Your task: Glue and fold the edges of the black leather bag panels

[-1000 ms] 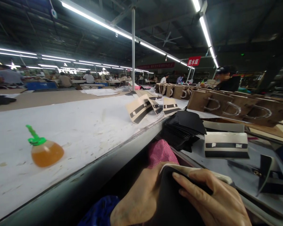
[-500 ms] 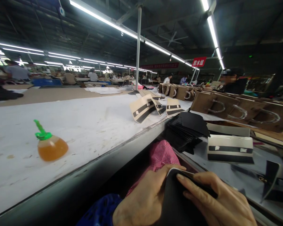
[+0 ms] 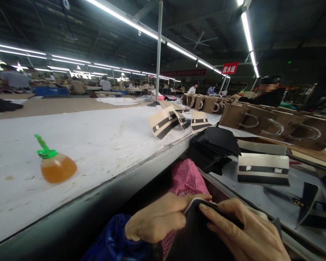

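Note:
A black leather-like panel with a pale rim along its top edge lies over my lap, partly cut off by the bottom of the view. My left hand grips its upper left edge, fingers curled and one fingertip reaching along the rim. From the other side my right hand is closed on the upper right edge, with its fingertips pressed flat on the black face. Its thumb is hidden behind the panel. Red checked cloth shows just beyond both hands.
On the white table at left stands a squeeze bottle of amber liquid. Cream pieces with black strips lie farther back. To the right are a stack of black panels, another striped piece and brown bag panels. A person is beyond.
My left hand has shifted slightly left and curled its fingers at the panel's edge. The right hand keeps its hold with fingertips on the black face. The view has shifted slightly.

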The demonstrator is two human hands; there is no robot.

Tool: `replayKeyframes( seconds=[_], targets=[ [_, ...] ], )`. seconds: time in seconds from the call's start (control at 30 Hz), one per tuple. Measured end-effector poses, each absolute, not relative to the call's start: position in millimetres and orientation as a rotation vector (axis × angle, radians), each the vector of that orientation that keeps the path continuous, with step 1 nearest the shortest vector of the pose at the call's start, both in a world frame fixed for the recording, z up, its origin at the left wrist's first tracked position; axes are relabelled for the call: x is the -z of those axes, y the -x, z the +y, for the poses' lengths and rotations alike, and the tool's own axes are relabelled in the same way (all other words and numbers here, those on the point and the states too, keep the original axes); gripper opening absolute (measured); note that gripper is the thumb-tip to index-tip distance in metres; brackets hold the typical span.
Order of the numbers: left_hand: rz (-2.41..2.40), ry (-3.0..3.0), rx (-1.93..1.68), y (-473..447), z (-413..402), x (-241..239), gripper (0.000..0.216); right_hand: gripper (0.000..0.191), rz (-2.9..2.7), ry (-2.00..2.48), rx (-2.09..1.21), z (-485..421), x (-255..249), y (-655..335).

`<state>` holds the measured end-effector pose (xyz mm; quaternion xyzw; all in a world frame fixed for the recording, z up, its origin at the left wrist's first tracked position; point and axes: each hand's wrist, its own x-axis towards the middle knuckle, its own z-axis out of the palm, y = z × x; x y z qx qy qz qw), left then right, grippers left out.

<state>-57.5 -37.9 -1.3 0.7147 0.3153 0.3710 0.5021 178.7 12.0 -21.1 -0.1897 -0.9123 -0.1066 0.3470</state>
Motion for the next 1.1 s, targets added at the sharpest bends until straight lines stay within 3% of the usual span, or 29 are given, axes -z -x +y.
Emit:
replayKeyframes(
  seconds=[0.07,0.27,0.53,0.83,1.1],
  targets=[
    [0.768,-1.721,-0.939,58.5,-37.9,1.8,0.037,0.042,-2.342,0.491,0.273,9.7,20.1,-175.0],
    [1.05,-1.787,-1.075,40.6,-34.1,14.8,0.037,0.029,-2.256,0.469,0.287,5.6,12.9,-165.2],
    [1.102,-1.808,-1.172,34.2,-32.0,23.6,0.032,0.036,-2.294,0.541,0.216,10.3,23.2,-168.0],
    [1.447,-1.799,-1.216,38.1,-47.3,30.3,0.04,0.003,-1.92,0.831,0.139,-0.8,31.4,-175.5],
    [1.476,-1.96,-1.32,34.3,-54.0,42.3,0.034,0.009,-1.891,0.835,0.057,-0.7,26.6,-168.0]
  ],
)
